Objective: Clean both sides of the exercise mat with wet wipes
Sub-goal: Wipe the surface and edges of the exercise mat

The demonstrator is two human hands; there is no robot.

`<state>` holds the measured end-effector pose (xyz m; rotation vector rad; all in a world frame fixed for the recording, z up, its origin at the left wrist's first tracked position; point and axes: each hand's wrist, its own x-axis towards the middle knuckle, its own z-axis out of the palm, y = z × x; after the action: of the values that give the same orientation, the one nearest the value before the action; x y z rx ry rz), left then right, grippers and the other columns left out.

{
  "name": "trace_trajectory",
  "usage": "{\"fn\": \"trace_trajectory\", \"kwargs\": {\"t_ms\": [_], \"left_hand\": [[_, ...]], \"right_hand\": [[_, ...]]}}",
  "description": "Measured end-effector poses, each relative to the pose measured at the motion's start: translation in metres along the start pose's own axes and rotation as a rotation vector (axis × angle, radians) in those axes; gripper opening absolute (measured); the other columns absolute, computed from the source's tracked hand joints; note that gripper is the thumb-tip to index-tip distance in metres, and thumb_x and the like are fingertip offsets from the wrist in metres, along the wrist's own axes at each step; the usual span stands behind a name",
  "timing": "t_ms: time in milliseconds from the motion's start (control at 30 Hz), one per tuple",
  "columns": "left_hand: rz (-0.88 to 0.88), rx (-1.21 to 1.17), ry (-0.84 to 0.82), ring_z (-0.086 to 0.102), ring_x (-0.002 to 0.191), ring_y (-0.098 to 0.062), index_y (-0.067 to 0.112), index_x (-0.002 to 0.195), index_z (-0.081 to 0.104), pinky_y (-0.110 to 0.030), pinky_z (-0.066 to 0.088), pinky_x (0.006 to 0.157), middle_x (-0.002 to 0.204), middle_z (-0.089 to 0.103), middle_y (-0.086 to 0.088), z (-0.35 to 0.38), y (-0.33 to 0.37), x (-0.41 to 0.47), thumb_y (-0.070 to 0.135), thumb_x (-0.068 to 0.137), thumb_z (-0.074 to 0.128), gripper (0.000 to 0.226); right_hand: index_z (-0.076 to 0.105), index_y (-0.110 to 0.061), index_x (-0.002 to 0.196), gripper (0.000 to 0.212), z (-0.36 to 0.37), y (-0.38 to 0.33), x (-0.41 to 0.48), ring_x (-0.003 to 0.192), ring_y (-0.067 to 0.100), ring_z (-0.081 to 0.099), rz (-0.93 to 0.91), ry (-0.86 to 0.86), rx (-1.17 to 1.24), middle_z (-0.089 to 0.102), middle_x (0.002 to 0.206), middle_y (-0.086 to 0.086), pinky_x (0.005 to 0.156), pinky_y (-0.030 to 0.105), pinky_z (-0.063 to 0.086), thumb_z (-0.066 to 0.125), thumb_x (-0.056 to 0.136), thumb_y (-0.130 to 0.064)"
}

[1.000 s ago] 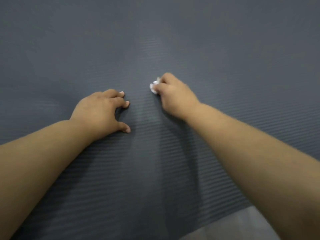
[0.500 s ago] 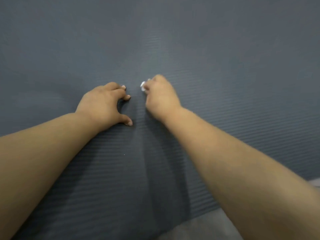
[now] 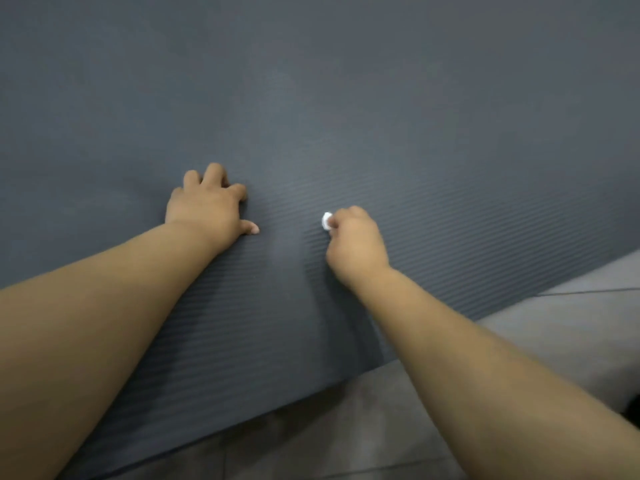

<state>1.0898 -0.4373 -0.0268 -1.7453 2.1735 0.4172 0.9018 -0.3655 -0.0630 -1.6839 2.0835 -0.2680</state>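
A dark grey ribbed exercise mat fills most of the view, lying flat on the floor. My right hand grips a small balled white wet wipe and holds it down on the mat near the middle. Only a bit of the wipe shows past my curled fingers. My left hand rests on the mat to the left of the wipe, its fingers bent with their tips on the surface and its thumb spread out.
Grey floor tiles show along the bottom and right, beyond the mat's near edge. A dark object peeks in at the right border.
My right hand has slid the wipe to the right and nearer to me, away from my left hand. The view has shifted, and more of the floor shows.
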Motion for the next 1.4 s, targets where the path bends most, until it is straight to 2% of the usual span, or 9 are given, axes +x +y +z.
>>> {"fn": "trace_trajectory", "kwargs": {"t_ms": [133, 233, 467, 733, 967, 1033, 1167, 1267, 1400], "left_hand": [[0.055, 0.018, -0.069, 0.033, 0.122, -0.031, 0.026, 0.129, 0.053, -0.042, 0.037, 0.098, 0.133, 0.037, -0.005, 0.001, 0.001, -0.021, 0.047, 0.092, 0.050, 0.042], [0.142, 0.045, -0.142, 0.034, 0.123, -0.030, 0.031, 0.128, 0.056, -0.042, 0.036, 0.104, 0.137, 0.040, -0.002, -0.005, -0.004, -0.042, 0.044, 0.095, 0.045, 0.037], [0.198, 0.055, -0.379, 0.026, 0.134, -0.025, 0.036, 0.137, 0.045, -0.039, 0.028, 0.108, 0.147, 0.031, 0.006, -0.023, 0.010, -0.090, 0.064, 0.081, 0.055, 0.063], [0.187, 0.318, -0.236, 0.013, 0.140, -0.033, 0.026, 0.147, 0.029, -0.047, 0.014, 0.116, 0.157, 0.008, -0.007, 0.037, 0.021, -0.111, 0.057, 0.088, 0.049, 0.069], [0.209, 0.275, -0.148, 0.010, 0.141, -0.031, 0.031, 0.146, 0.027, -0.045, 0.011, 0.116, 0.157, 0.006, -0.003, 0.051, 0.011, -0.110, 0.061, 0.089, 0.045, 0.067], [0.216, 0.266, -0.127, 0.012, 0.140, -0.030, 0.032, 0.145, 0.029, -0.044, 0.013, 0.116, 0.157, 0.008, -0.002, 0.052, 0.009, -0.109, 0.062, 0.088, 0.045, 0.067], [0.225, 0.264, -0.115, 0.015, 0.139, -0.030, 0.033, 0.144, 0.031, -0.044, 0.016, 0.114, 0.156, 0.011, -0.001, 0.051, 0.008, -0.109, 0.064, 0.086, 0.046, 0.067], [0.228, 0.252, -0.156, 0.011, 0.141, -0.030, 0.032, 0.146, 0.027, -0.044, 0.012, 0.116, 0.157, 0.008, -0.002, 0.048, 0.007, -0.110, 0.062, 0.089, 0.042, 0.066], [0.264, 0.219, -0.201, 0.015, 0.142, -0.029, 0.032, 0.145, 0.033, -0.042, 0.013, 0.116, 0.155, 0.017, -0.003, 0.033, 0.006, -0.118, 0.059, 0.092, 0.039, 0.059]], "right_hand": [[0.058, -0.006, 0.112, 0.025, 0.023, -0.026, -0.046, 0.115, 0.030, 0.049, -0.254, -0.192, 0.008, 0.051, 0.120, 0.014, 0.091, 0.035, 0.039, 0.051, 0.088, -0.004], [0.059, -0.010, 0.118, 0.028, 0.004, 0.009, -0.045, 0.125, 0.027, 0.045, -0.118, -0.146, -0.008, 0.049, 0.131, 0.012, 0.102, 0.031, 0.036, 0.051, 0.091, -0.011], [0.063, -0.005, 0.112, 0.029, -0.017, 0.042, -0.078, 0.115, 0.032, 0.049, 0.270, 0.020, 0.006, 0.053, 0.121, 0.016, 0.094, 0.027, 0.034, 0.049, 0.087, -0.004], [0.062, -0.008, 0.108, 0.021, 0.035, -0.016, -0.148, 0.108, 0.031, 0.053, -0.201, -0.249, 0.043, 0.053, 0.115, 0.012, 0.088, 0.034, 0.041, 0.051, 0.091, -0.010], [0.057, -0.006, 0.117, 0.029, -0.002, 0.034, -0.129, 0.115, 0.030, 0.049, 0.245, 0.007, -0.036, 0.052, 0.122, 0.015, 0.092, 0.030, 0.037, 0.049, 0.090, -0.009], [0.057, -0.004, 0.114, 0.028, 0.011, 0.013, -0.140, 0.111, 0.031, 0.050, 0.211, -0.041, -0.043, 0.053, 0.119, 0.016, 0.090, 0.031, 0.038, 0.048, 0.088, -0.007], [0.054, -0.004, 0.112, 0.025, 0.043, -0.035, -0.173, 0.106, 0.033, 0.053, -0.074, -0.260, -0.040, 0.051, 0.118, 0.015, 0.086, 0.036, 0.040, 0.049, 0.089, -0.008], [0.054, -0.005, 0.110, 0.023, 0.035, -0.025, -0.173, 0.099, 0.036, 0.055, -0.051, -0.208, -0.076, 0.051, 0.115, 0.016, 0.080, 0.040, 0.041, 0.048, 0.088, -0.008], [0.057, -0.004, 0.094, 0.022, 0.022, -0.001, -0.176, 0.067, 0.042, 0.056, -0.103, -0.173, -0.079, 0.051, 0.097, 0.020, 0.055, 0.042, 0.042, 0.045, 0.077, -0.008]]}}
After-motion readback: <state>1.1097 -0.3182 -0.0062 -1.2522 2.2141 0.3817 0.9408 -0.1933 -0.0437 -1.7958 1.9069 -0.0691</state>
